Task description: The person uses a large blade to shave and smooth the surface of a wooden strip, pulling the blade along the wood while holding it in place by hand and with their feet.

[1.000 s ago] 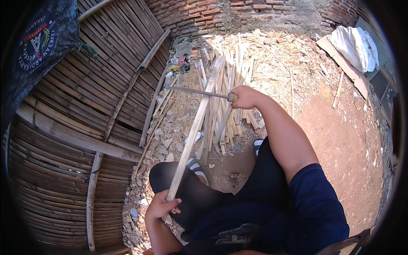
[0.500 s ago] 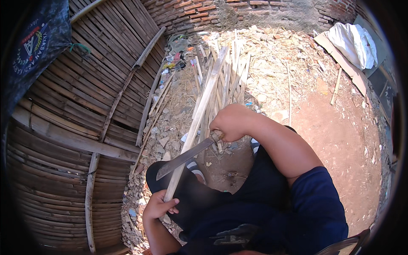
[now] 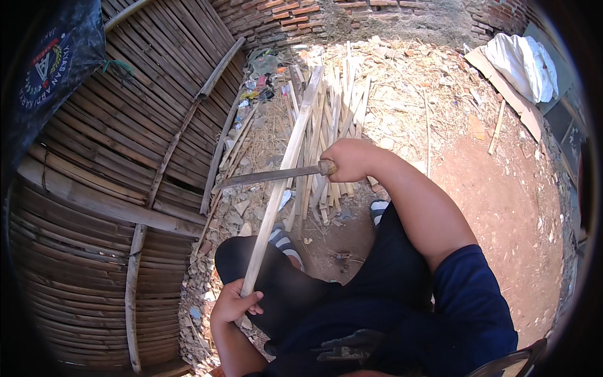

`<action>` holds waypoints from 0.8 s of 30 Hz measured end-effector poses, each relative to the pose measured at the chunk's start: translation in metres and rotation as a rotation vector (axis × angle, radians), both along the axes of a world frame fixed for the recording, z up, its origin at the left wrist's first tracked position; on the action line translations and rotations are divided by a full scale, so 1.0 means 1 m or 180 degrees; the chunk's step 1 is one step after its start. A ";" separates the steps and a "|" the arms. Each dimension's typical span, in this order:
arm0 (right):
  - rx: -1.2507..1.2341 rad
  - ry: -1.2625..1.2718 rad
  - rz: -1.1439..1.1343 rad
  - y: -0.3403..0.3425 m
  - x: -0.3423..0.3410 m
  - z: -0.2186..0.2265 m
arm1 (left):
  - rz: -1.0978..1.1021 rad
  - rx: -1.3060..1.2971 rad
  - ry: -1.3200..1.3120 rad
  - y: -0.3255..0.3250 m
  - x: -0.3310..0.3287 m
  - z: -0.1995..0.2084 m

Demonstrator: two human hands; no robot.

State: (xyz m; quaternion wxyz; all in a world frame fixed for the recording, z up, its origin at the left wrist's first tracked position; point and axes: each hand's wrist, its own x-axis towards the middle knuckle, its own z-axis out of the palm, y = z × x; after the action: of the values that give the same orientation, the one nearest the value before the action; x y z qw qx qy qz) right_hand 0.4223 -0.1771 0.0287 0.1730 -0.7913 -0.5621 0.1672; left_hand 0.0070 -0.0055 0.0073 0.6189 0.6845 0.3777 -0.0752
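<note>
Left hand (image 3: 233, 306): grips a wooden strip (image 3: 269, 220)
Right hand (image 3: 349, 160): clenches a machete (image 3: 264, 178)
Slat pile (image 3: 337, 113): beyond both hands

The long strip (image 3: 269, 220) is pale, matt wood; the machete blade (image 3: 257, 178) is dull, dark-stained metal, its handle (image 3: 326, 168) worn-looking wood. The slatted wall (image 3: 94, 207) is rough bamboo, the far wall (image 3: 295, 17) coarse brick, the trousers (image 3: 391, 264) matt black cloth.
</note>
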 end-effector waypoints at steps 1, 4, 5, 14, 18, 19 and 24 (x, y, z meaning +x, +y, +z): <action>0.0045 -0.0225 0.0337 0.001 -0.018 -0.001 | -0.0027 0.0002 -0.0007 0.000 0.000 0.000; -0.0263 -0.0590 0.0999 0.010 -0.058 0.011 | -0.0044 -0.0003 -0.0061 0.002 -0.004 -0.001; -0.0132 -0.0463 0.1023 0.011 -0.057 0.010 | -0.0020 -0.0029 -0.0107 0.002 -0.007 -0.004; 0.0653 0.1826 -0.1844 -0.002 0.069 -0.021 | 0.0038 0.0002 -0.0130 0.005 -0.007 -0.002; 0.0288 0.0484 -0.0817 0.005 0.042 -0.016 | 0.0047 -0.0073 -0.0173 0.007 -0.009 -0.006; 0.0478 0.0200 -0.0284 0.004 0.027 -0.015 | 0.0072 -0.0108 -0.0173 0.006 -0.006 -0.005; -0.0102 -0.0370 0.0825 0.010 -0.052 0.012 | -0.0095 -0.0175 -0.0134 0.005 -0.008 0.000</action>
State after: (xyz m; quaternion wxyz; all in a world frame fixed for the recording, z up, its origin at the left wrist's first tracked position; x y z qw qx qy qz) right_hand 0.3707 -0.1669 0.0410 0.1045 -0.7231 -0.6659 0.1510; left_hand -0.0005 -0.0006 0.0075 0.6441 0.6742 0.3522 -0.0803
